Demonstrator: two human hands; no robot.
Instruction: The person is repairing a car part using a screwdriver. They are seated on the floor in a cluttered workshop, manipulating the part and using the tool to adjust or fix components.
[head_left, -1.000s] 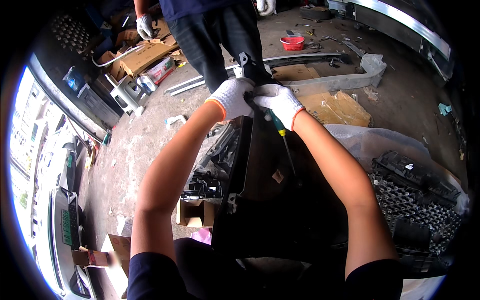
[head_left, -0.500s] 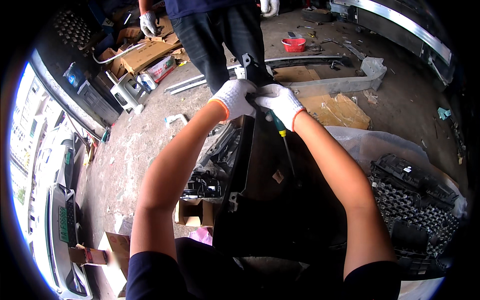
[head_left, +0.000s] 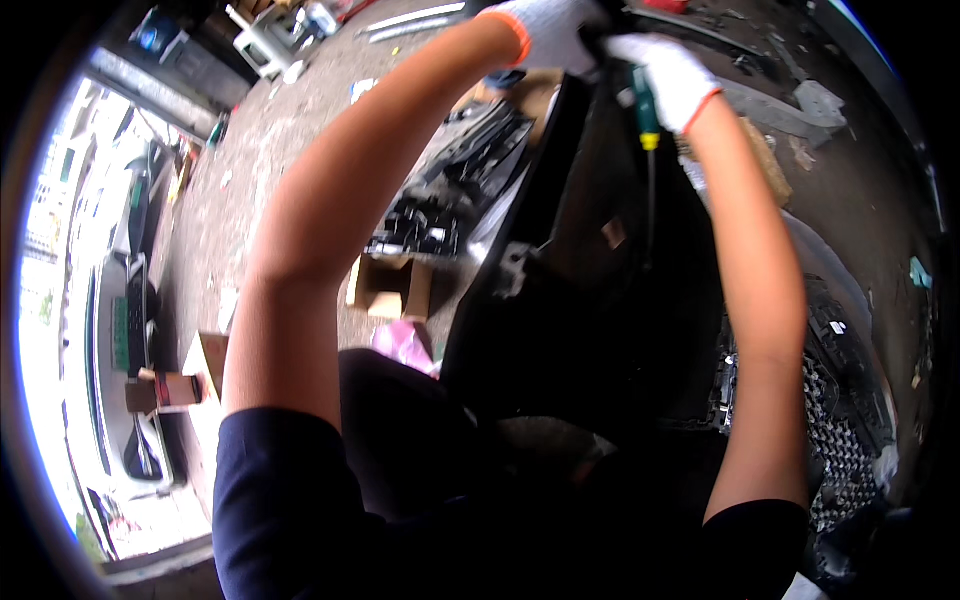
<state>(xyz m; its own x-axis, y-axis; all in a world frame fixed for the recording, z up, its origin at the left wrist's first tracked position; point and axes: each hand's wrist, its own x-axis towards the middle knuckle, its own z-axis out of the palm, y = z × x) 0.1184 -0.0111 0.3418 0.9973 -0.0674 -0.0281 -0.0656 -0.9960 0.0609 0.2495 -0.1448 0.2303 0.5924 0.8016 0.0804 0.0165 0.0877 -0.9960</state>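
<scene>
Screwdriver [head_left: 645,108], green-handled, sits gripped in the gloved right hand [head_left: 670,76], its shaft over the black panel [head_left: 600,335]. Near the panel's far end, the gloved left hand [head_left: 555,36] has fingers too blurred to tell whether closed.

White knit covers my left hand [head_left: 560,35] and my right hand [head_left: 665,80], each wrist ringed in orange. My screwdriver [head_left: 643,108] has a teal-green handle with a bright yellow collar — vivid against the black panel [head_left: 600,330], which carries one brown patch [head_left: 613,235]. My sleeves [head_left: 275,465] are dark navy. I see a tan box [head_left: 369,285], a pink sheet [head_left: 402,342], a turquoise scrap [head_left: 920,273] and a dark grille [head_left: 835,445] — patterned in silvery honeycomb.
</scene>
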